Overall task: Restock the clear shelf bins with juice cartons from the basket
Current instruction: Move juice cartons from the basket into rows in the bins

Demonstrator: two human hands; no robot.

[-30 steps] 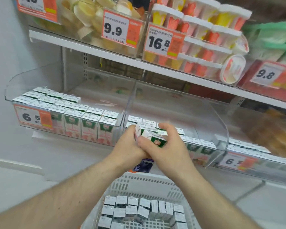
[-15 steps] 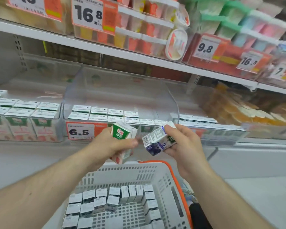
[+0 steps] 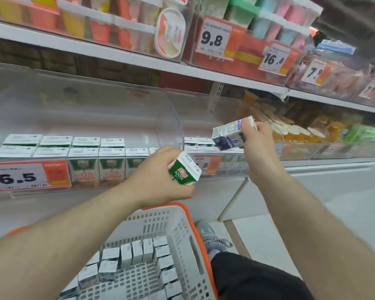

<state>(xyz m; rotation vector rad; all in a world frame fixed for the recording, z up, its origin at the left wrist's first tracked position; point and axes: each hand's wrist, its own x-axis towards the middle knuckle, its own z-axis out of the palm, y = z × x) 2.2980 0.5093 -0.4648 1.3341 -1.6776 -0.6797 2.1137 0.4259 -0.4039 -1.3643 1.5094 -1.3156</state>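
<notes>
My left hand [image 3: 158,178] grips a green juice carton [image 3: 184,168] in front of the clear bin [image 3: 95,113] that holds rows of green cartons [image 3: 110,164]. My right hand [image 3: 258,148] holds a purple-and-white juice carton [image 3: 228,135], tilted on its side, above the front of the neighbouring clear bin [image 3: 204,109], where a few cartons lie along the front. Below my arms stands a white basket [image 3: 175,239] with an orange rim; several cartons [image 3: 134,254] line its inside.
Price tags read 6.5 [image 3: 17,177] on the bin front. The upper shelf [image 3: 139,59] carries cups and tubs with tags 9.8 and 16.8. Yellow packs [image 3: 290,128] fill the bin to the right. My shoe [image 3: 212,237] is on the floor beside the basket.
The view has swung right. My hands have parted: the right one has risen with the purple carton toward the right bin, while the left keeps the green carton low.
</notes>
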